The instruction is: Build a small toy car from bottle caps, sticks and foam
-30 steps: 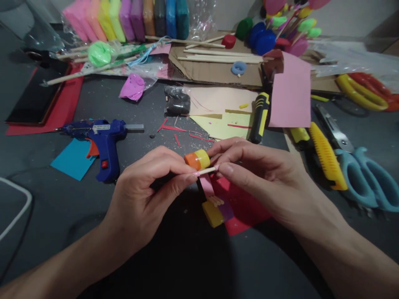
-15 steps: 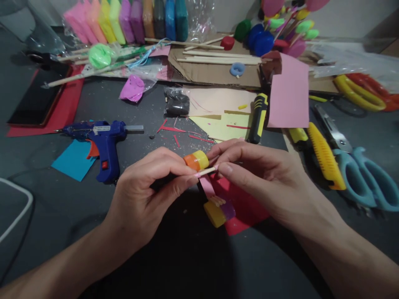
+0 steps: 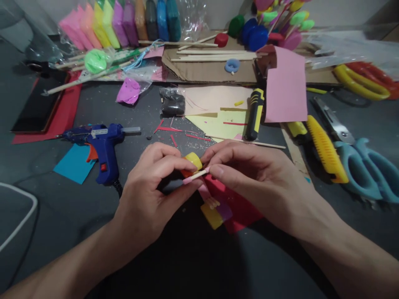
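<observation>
A short wooden stick (image 3: pixel 198 175) with pink ends is pinched at its right end between the thumb and index finger of my right hand (image 3: pixel 255 174). My left hand (image 3: pixel 158 178) is around the other end, its thumb and index finger apart, with the pink tip showing in the gap. Just behind the stick is an orange-and-yellow cylindrical piece (image 3: pixel 193 160), partly hidden by my left fingers. Below, a yellow-and-purple piece (image 3: pixel 213 215) lies beside several small stick ends (image 3: pixel 213 202) on a pink strip. Red paper (image 3: pixel 245 207) lies beneath my right hand.
To the left lies a blue glue gun (image 3: pixel 106 145) on blue paper (image 3: pixel 75 164). Utility knife (image 3: pixel 255 114), pink card (image 3: pixel 286 91) and blue-handled scissors (image 3: pixel 358 166) are to the right. Wooden sticks lie on cardboard (image 3: pixel 205 70) at the back, near bagged clay (image 3: pixel 121 25).
My left thumb and index finger have parted from the stick, uncovering its pink left end. My right hand keeps its pinch. A long wooden stick now shows beyond my right hand.
</observation>
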Demonstrator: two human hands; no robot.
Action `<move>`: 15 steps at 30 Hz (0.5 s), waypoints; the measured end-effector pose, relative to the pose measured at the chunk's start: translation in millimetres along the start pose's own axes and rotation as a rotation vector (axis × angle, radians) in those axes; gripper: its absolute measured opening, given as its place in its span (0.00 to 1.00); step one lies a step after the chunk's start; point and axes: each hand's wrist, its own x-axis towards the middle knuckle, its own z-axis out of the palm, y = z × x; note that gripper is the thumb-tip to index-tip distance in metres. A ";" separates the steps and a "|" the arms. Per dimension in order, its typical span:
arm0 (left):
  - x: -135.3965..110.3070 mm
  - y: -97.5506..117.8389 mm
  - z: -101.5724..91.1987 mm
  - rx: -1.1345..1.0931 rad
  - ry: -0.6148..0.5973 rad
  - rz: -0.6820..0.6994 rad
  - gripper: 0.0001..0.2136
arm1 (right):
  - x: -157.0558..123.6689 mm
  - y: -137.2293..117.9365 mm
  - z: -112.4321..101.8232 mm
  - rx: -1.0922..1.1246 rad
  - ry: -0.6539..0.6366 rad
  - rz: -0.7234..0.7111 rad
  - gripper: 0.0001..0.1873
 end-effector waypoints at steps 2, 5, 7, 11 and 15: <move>0.1 -0.7 1.3 0.016 0.009 0.023 0.02 | -0.2 0.6 1.2 0.010 0.007 0.004 0.06; -0.7 -2.2 2.0 0.035 0.024 0.043 0.02 | -0.7 0.6 2.0 0.017 0.003 -0.016 0.05; -1.4 -2.8 2.0 0.049 0.035 0.060 0.02 | -1.1 0.1 2.2 0.000 -0.006 -0.032 0.05; -1.8 -2.8 1.7 0.059 0.039 0.080 0.03 | -1.6 -0.7 2.4 -0.068 0.022 -0.074 0.06; -1.2 -3.0 1.4 0.061 0.032 0.082 0.02 | -1.1 -0.4 1.5 -0.087 0.003 -0.130 0.06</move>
